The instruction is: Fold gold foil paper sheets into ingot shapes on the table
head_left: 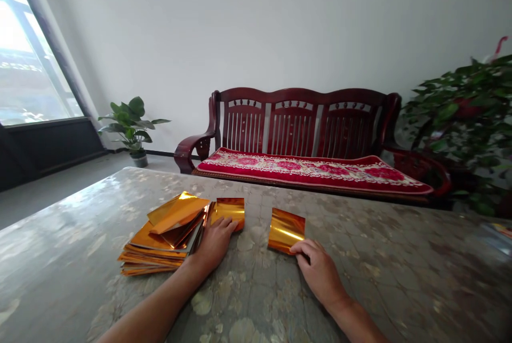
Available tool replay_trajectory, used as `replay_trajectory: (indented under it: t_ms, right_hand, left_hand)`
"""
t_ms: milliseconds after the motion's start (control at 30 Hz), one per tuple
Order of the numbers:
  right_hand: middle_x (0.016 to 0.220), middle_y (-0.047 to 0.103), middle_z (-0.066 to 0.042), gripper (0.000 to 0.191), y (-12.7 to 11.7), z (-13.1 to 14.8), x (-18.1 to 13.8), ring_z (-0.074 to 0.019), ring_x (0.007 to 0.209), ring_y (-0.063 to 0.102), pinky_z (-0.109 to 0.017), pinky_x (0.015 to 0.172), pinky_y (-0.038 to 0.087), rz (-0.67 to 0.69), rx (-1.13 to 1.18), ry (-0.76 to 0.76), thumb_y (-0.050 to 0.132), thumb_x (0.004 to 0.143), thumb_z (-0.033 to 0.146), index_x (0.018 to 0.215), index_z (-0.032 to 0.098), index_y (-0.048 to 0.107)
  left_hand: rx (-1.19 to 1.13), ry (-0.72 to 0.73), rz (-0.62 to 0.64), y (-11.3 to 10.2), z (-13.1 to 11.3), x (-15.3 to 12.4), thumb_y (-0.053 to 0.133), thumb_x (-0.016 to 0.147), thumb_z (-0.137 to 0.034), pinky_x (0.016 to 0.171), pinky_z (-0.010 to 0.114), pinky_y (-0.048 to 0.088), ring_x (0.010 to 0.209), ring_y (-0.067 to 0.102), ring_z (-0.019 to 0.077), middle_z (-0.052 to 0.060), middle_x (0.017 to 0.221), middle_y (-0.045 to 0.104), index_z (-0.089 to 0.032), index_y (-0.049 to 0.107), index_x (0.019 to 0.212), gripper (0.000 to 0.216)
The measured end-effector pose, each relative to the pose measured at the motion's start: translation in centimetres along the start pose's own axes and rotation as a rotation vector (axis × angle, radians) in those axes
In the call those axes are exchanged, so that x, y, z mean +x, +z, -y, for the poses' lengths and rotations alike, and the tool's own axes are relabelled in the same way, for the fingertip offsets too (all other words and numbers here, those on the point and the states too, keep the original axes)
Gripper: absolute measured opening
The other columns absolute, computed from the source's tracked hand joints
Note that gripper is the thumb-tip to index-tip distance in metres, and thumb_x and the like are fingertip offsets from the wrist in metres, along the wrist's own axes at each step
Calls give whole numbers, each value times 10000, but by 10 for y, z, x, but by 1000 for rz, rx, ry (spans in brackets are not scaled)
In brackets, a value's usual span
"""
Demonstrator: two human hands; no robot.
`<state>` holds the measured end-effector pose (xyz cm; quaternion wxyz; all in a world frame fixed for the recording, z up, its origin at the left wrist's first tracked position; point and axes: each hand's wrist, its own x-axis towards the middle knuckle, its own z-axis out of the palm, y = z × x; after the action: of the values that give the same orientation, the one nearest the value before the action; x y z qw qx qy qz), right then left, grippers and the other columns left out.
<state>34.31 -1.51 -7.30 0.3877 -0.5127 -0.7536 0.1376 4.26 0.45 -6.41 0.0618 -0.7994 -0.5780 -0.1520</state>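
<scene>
Pinching gold sheet (287, 230) in right hand (320, 271). Resting left hand (216, 244) over second sheet (231, 208), can't tell if gripping; might topple pile (172, 225) by nudging

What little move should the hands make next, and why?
Perhaps the right hand should move its gold sheet toward the second sheet, which the left hand touches: the first is pinched near a corner, and table shows between them.

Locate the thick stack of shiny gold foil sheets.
In the head view, the thick stack of shiny gold foil sheets lies left of centre on the grey floral-patterned tabletop, just left of the left hand.
</scene>
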Motion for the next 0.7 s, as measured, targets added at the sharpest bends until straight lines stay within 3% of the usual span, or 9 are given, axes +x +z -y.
replay_trajectory:
  t_ms: [200, 300, 400, 500, 600, 667, 700]
  right_hand:
    - [888, 708, -29, 240, -11, 13, -10, -221, 913, 631, -351, 843, 481, 115, 19, -21, 488, 793, 109, 803, 239, 690]
    - [905, 707, -32, 249, -14, 18, -17, -213, 921, 626, -342, 852, 477, 135, 29, -32, 491, 812, 93, 826, 235, 696]
    - [933, 707, -37, 260, -13, 19, -22, -209, 938, 621, -337, 858, 476, 135, 34, -40, 497, 830, 84, 856, 233, 708]
    - [934, 706, -40, 256, -12, 21, -25, -209, 947, 616, -339, 857, 476, 149, 33, -55, 507, 854, 92, 888, 233, 718]
    - [918, 703, -41, 249, -13, 25, -26, -210, 941, 614, -340, 847, 480, 166, 32, -79, 510, 870, 107, 897, 237, 721]
    - [905, 701, -40, 248, -14, 27, -27, -207, 926, 616, -336, 835, 484, 182, 43, -97, 510, 872, 112, 889, 240, 722]
    - [904, 700, -41, 238, -15, 27, -27, -206, 923, 617, -334, 836, 486, 183, 55, -103, 516, 871, 120, 884, 239, 722]
  left_hand:
    - [-15, -47, 25, -11, 49, -7, 424, 889, -85, 1081, 491, 351, 1214, 588, 273, 92, 1314, 638, -241, 642, 1265, 461]
    - [-20, -98, 60, -24, 50, -7, 507, 926, -328, 1078, 504, 356, 1216, 582, 303, 81, 1308, 645, -266, 671, 1224, 345]
    - [-92, -121, 10, -36, 20, 1, 537, 901, -516, 1059, 476, 389, 1253, 546, 319, 83, 1351, 613, -256, 601, 1318, 496]
    - [-277, -104, -20, -37, -25, 21, 597, 870, -467, 1005, 373, 448, 1180, 600, 268, 79, 1326, 626, -218, 572, 1343, 535]
    - [-446, -110, 1, -26, -64, 46, 726, 757, -405, 878, 309, 504, 981, 677, 238, 75, 1243, 672, -216, 568, 1353, 645]
    - [-581, -137, 46, -17, -79, 59, 751, 721, -315, 789, 266, 517, 844, 698, 205, 56, 1136, 724, -220, 637, 1280, 578]
    - [-605, -137, 58, -13, -84, 63, 717, 750, -285, 745, 250, 519, 783, 700, 189, 39, 1027, 755, -215, 702, 1176, 432]
